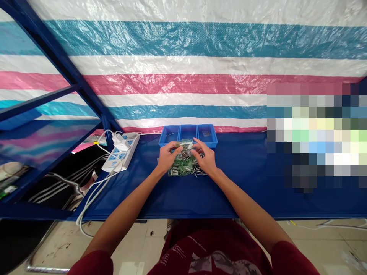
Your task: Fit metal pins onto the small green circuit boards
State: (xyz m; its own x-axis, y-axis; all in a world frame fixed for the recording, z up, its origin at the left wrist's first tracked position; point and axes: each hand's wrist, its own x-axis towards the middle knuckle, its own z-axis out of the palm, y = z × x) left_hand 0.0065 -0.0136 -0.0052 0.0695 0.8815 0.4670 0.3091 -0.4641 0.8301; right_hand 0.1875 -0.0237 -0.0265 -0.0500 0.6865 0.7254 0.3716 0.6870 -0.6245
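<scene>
Green bag (181, 168) is resting before the tray (212, 144), left hand (166, 157) pinching its top, right hand (207, 158) curling alongside, grip unclear. Bag handling is apparently proceeding; the next move is calling for steadiness near loose metal pieces (196, 170).

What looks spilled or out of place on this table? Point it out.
Thin metal pieces lie loose on the blue table beside the green plastic bag, outside the blue tray; they look spilled, perhaps tipped out on purpose. White cables also droop untidily over the table's front edge.
</scene>
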